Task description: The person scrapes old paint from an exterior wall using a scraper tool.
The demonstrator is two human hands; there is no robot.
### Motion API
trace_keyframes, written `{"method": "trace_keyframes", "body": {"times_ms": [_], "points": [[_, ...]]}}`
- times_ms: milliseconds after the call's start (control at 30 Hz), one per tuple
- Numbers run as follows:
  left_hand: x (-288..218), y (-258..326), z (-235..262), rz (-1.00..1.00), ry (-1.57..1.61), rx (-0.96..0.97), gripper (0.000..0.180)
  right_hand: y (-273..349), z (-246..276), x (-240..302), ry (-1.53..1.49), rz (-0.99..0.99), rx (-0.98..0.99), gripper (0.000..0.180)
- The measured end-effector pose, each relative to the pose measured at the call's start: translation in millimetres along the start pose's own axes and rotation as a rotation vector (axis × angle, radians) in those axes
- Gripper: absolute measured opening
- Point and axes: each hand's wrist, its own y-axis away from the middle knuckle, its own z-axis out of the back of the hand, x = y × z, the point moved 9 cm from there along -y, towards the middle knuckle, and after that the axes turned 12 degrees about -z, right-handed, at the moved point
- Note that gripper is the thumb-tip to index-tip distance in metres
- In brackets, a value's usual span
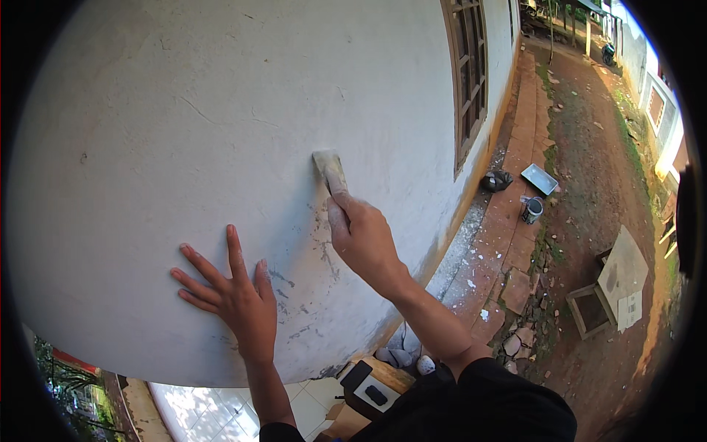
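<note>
A white painted wall (184, 162) with fine cracks fills the left and middle of the view. My right hand (366, 239) is wrapped round the handle of a scraper (329, 168), whose flat, paint-smeared blade points up and lies at the wall's surface. My fingers cover most of its handle. Lower and to the left, my left hand (239, 302) rests against the wall with its fingers spread, holding nothing. Between the two hands the wall has dark scuffs and bare patches (298, 306).
A brown-framed window (469, 81) sits farther along the wall. On the brick ledge are white flakes, a black plastic bag (496, 180), a paint tray (540, 179) and a small bucket (532, 210). A wooden stool-like piece (607, 291) stands on the dirt; a box (372, 389) is below me.
</note>
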Motion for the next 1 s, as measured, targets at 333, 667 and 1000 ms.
{"method": "trace_keyframes", "body": {"times_ms": [333,667,1000], "points": [[-0.5,1.2,-2.8,-0.011,-0.001,0.007,0.087,-18.1,10.7,13.9,-0.035,0.037,-0.03,0.044],[-5.6,-2.0,-2.7,-0.004,0.015,0.012,0.088,-69.3,43.6,19.5,-0.067,0.096,-0.118,0.045],[-6.7,-3.0,5.0,-0.025,-0.02,-0.033,0.087,-81.9,54.8,7.2,-0.084,-0.012,-0.06,0.04]]}}
